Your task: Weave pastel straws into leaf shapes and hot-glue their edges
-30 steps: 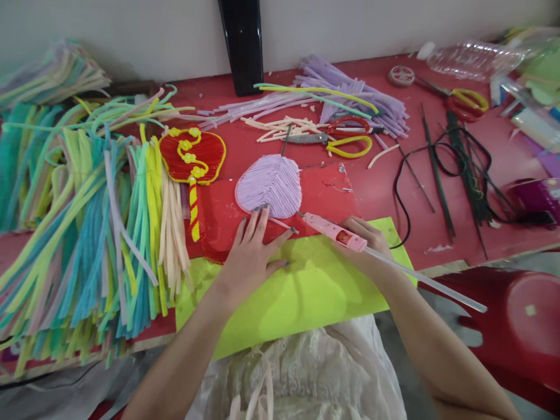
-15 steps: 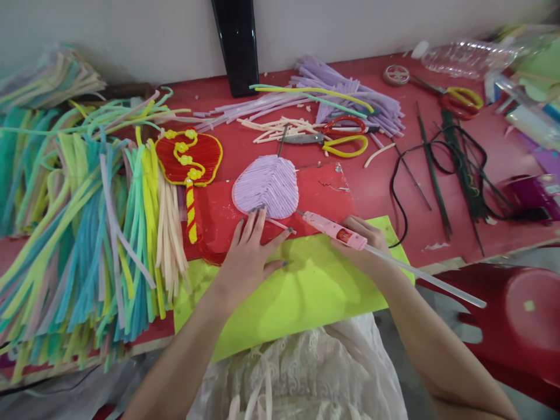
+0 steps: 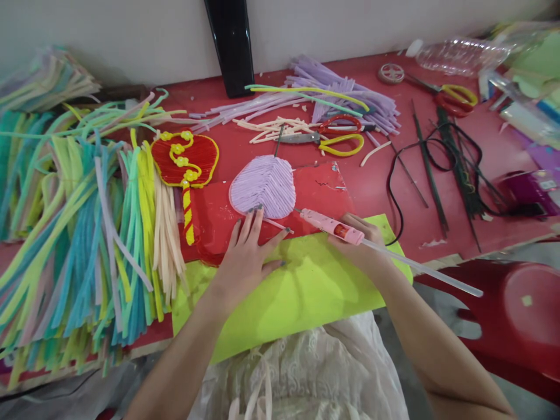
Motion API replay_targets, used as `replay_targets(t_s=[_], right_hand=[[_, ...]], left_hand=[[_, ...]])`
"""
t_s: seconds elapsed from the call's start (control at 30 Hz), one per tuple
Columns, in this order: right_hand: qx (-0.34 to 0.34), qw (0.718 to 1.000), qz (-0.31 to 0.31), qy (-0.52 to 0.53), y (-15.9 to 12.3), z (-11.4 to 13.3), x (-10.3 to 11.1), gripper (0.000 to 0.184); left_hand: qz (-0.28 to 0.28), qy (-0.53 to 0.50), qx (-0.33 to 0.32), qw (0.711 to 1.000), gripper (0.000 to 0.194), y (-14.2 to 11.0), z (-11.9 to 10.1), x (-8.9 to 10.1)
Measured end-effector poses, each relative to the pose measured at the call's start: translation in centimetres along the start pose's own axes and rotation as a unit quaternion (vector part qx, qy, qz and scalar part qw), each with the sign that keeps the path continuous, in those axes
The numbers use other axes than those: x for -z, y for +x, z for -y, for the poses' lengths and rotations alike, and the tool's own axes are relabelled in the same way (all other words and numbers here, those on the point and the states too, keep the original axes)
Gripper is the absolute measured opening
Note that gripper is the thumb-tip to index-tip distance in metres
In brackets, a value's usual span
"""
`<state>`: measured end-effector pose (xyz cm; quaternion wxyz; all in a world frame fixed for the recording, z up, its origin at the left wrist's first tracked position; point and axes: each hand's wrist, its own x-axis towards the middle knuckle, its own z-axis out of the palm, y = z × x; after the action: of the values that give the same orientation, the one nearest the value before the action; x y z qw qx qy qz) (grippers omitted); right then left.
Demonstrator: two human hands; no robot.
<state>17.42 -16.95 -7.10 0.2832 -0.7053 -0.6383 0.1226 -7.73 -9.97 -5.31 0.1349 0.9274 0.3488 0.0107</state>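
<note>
A lilac fan-shaped piece [image 3: 265,186], covered in slanting rows of pipe cleaner, lies on a red sheet [image 3: 317,186]. Its dark wire stem points away from me. My left hand [image 3: 248,248] lies with fingers spread, its fingertips on the piece's near edge. By the thumb is a thin pale pink strip [image 3: 280,226]. My right hand [image 3: 356,239] is wrapped round a pink hot glue gun [image 3: 328,224], whose nozzle points at the piece's right edge. A long clear glue stick [image 3: 424,273] sticks out of the gun's back. Beneath both hands lies a lime-green sheet [image 3: 301,291].
Bundles of coloured pipe cleaners [image 3: 87,245] cover the left side. Beside them rests a red and yellow fan [image 3: 186,160]. Scissors [image 3: 341,137], lilac pipe cleaners [image 3: 341,93] and a black upright object [image 3: 231,52] lie beyond. At right are dark wires [image 3: 459,169], a black cord [image 3: 394,204] and a plastic bottle [image 3: 464,55].
The whole view has shifted slightly, so the table things appear a little further left. Both hands keep nearly the same pose, and the glue gun's nozzle stays by the lilac piece's right edge.
</note>
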Motion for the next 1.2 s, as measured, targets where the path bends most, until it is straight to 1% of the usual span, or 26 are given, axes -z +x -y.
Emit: replay_targets(t_s=[0.07,0.23,0.37,0.63,0.87,1.1,1.2], right_hand=[[0.0,1.0,-0.008,-0.004,-0.1,-0.2,-0.2,0.026],[-0.033,0.999,-0.008,-0.003,0.0,-0.2,-0.5,0.029],[-0.047,0.999,-0.012,0.005,0.2,0.1,-0.4,0.03],[-0.063,0.998,-0.028,0.006,0.8,0.9,-0.3,0.03],[-0.07,0.997,-0.033,0.013,0.9,0.9,-0.3,0.03],[-0.095,0.995,-0.019,0.027,0.9,1.1,-0.3,0.031],[-0.094,0.995,-0.023,0.023,1.1,1.2,-0.2,0.032]], left_hand=[[0.001,0.0,-0.001,1.0,0.055,0.0,0.0,0.0],[0.001,-0.004,-0.001,1.0,0.055,0.1,0.0,0.0],[0.001,-0.005,-0.002,1.0,0.055,0.1,0.0,0.0],[-0.002,-0.004,-0.001,1.0,0.056,0.0,0.0,-0.1],[-0.008,-0.003,0.0,1.0,0.056,0.0,0.1,-0.3],[-0.003,0.001,0.0,1.0,0.057,0.0,0.0,-0.2],[-0.006,-0.001,-0.001,1.0,0.056,0.0,0.0,-0.1]])
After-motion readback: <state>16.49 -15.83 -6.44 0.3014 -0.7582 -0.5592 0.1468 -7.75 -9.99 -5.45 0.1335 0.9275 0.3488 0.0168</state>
